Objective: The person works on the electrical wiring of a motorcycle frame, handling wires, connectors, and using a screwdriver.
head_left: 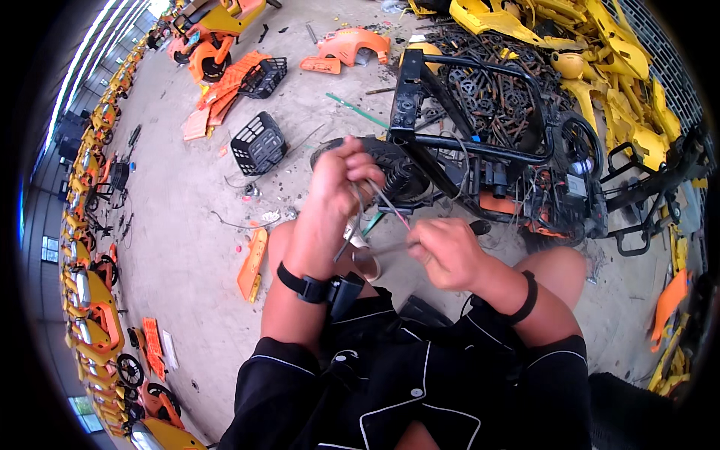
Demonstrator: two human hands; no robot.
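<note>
"What's at my left hand (341,180)?"

"A black basket (259,142) lies off to its left. That hand is curled closed, clamped on a thin grey cable (389,203)."

"Which way does the cable point?"

"Between your hands its long axis slants from the left hand rightward and toward your body, looking straight."

"And my right hand (450,255)?"

"You have it fisted on the cable's pinkish lower part. A black vehicle frame (480,148) stands beyond that hand."
</note>
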